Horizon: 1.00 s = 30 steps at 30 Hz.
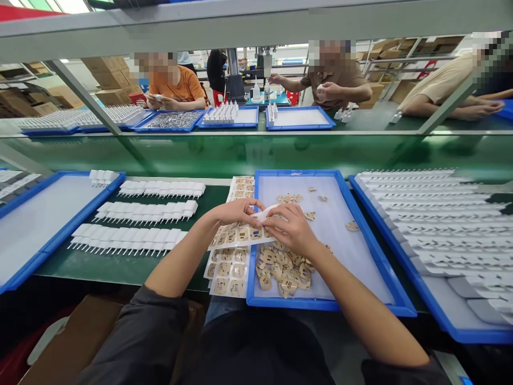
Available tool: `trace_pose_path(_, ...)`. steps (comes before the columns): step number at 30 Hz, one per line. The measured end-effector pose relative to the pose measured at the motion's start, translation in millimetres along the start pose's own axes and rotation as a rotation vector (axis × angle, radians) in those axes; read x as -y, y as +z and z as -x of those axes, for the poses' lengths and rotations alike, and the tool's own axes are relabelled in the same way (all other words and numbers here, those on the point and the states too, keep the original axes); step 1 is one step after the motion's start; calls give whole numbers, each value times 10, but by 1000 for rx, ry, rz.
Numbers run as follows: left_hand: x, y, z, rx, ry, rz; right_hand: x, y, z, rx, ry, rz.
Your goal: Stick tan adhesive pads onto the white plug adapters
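My left hand point(236, 212) and my right hand point(291, 228) meet over the left edge of a blue tray point(320, 305). Both pinch a small white plastic part point(265, 213) between their fingertips. Under the hands lies a white sheet of tan stickers point(236, 235), overlapping the tray's rim. A pile of loose tan pieces point(282, 267) sits in the tray just below my right hand. More sticker sheets point(226, 272) lie on the green belt to the left.
Rows of white plug parts point(148, 211) lie on the green belt at left, beside a blue tray point(36, 224). Another blue tray of white parts point(433, 219) stands at right. Several people work across the line behind a metal frame point(256, 133).
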State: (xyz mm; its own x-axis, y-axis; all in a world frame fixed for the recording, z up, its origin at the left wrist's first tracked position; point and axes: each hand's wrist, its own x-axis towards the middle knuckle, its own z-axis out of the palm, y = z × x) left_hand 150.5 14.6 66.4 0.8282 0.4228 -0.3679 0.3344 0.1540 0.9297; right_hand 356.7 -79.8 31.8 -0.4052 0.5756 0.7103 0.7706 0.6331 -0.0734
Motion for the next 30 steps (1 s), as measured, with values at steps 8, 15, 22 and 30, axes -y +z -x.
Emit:
trace_pose_path(8, 25, -19, -12, -35, -14, -4, -52, -110, -30, 144, 113, -303)
trace_pose_path(15, 15, -3, -33, -38, 10, -38, -78, -132, -27, 220, 200, -387)
trace_pose_path(22, 68, 4, -43, -61, 26, -35, 4, -54, -28, 228, 280, -376)
trace_pose_path(30, 54, -1, -26, -20, 13, -11, -89, -179, -24, 329, 252, -508)
